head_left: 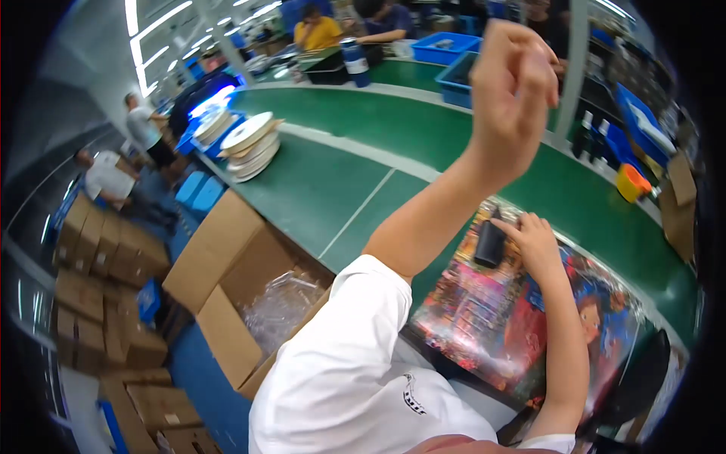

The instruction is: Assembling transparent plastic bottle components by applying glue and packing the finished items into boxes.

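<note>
My left hand (pixel 514 102) is raised high over the green bench, its fingers curled closed; whatever is inside them, if anything, is hidden. Lower and to the right, my right hand (pixel 538 248) rests on a glossy, colourfully printed mat (pixel 469 314). Its fingers are stretched out and lie on the mat, while the thumb side reaches the upper end of a small black oblong object (pixel 490 244). That object lies on the mat, and its exact kind cannot be made out.
An open carton (pixel 227 333) with clear plastic pieces stands left of me. Stacked white reels (pixel 249 147) sit on the green bench (pixel 325 181). Blue bins (pixel 446 48), a dark blue bottle (pixel 354 62) and an orange tape roll (pixel 632 183) are farther off. People work across the bench.
</note>
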A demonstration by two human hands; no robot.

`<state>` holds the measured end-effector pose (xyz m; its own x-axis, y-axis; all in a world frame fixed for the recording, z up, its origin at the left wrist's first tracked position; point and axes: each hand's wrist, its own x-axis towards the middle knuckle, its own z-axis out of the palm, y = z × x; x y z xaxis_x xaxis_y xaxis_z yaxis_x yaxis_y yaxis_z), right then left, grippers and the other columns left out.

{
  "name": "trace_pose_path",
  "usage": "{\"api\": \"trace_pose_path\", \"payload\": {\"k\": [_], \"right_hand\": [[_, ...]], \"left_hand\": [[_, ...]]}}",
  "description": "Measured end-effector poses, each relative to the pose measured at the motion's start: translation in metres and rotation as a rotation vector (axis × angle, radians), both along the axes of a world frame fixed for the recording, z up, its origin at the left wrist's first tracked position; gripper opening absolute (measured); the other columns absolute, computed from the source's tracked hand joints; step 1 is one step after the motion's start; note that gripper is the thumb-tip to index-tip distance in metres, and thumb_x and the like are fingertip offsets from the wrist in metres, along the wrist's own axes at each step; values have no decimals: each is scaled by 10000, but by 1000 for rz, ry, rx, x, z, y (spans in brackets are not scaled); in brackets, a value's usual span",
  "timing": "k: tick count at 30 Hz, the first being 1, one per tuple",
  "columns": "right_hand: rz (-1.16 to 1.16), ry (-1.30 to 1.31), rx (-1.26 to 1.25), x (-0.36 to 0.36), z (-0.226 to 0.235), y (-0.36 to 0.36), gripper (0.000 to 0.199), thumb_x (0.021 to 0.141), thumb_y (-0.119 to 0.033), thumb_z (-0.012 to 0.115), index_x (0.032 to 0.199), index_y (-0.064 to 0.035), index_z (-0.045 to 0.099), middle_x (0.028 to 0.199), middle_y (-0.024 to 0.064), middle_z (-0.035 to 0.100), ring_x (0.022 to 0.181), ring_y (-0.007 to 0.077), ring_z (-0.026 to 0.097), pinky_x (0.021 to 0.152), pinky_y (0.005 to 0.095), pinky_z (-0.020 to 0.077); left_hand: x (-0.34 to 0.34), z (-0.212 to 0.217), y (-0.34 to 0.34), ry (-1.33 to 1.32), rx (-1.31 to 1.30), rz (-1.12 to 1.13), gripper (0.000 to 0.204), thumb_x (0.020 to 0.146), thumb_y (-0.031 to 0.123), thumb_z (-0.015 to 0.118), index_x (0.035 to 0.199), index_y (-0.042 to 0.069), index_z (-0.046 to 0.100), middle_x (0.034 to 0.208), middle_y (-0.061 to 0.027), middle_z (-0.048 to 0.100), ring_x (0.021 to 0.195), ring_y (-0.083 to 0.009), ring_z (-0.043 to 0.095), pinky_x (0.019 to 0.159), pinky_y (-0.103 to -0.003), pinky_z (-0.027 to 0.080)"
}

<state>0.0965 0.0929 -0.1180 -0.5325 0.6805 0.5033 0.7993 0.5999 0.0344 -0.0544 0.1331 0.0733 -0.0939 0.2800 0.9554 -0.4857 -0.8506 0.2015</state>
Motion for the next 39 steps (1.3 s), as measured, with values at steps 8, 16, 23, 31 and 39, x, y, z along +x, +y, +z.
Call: {"api": "trace_pose_path", "payload": {"k": [8, 16, 23, 31, 39], "right_hand": [[62, -159, 25, -16, -7, 11, 467, 737, -62, 505, 1166, -222, 596, 823, 59, 465, 830, 218, 489, 766, 338, 397], [137, -277, 44, -38, -1, 26, 475, 750, -60, 480, 1191, -210, 575, 875, 84, 476, 858, 244, 488, 809, 350, 400], [150, -364, 55, -33, -9, 26, 472, 731, -40, 498, 1186, -151, 559, 905, 100, 505, 872, 254, 501, 788, 366, 413], [-24, 393, 157, 11, -45, -12, 547, 691, 57, 634, 1204, -68, 493, 1024, 98, 549, 904, 227, 545, 740, 358, 443], [-125, 1598, -241, 17, -23, -59, 452, 851, -137, 586, 1256, -30, 415, 982, 69, 511, 781, 114, 461, 682, 260, 397]], "left_hand": [[-179, -124, -4, 542, -303, 961, 113, 860, 125, 558, 937, 47, 529, 759, -89, 565, 692, -194, 591, 636, -297, 469], [-499, -340, -106, 571, -1176, 1899, 256, 830, 162, 542, 1056, 51, 495, 977, -166, 580, 921, -304, 584, 776, -420, 468], [-483, -475, -116, 1853, -1256, 1497, 346, 804, 190, 560, 1124, 67, 514, 1153, -126, 560, 1076, -298, 539, 899, -472, 413], [-497, -531, -54, 2339, -1060, 1132, 282, 875, 158, 437, 1112, 104, 579, 1217, -95, 555, 1145, -257, 520, 962, -479, 356], [-492, -555, -48, 2469, -1038, 1135, 326, 930, 240, 366, 1114, 122, 608, 1230, -75, 565, 1171, -238, 500, 978, -524, 305]]}}
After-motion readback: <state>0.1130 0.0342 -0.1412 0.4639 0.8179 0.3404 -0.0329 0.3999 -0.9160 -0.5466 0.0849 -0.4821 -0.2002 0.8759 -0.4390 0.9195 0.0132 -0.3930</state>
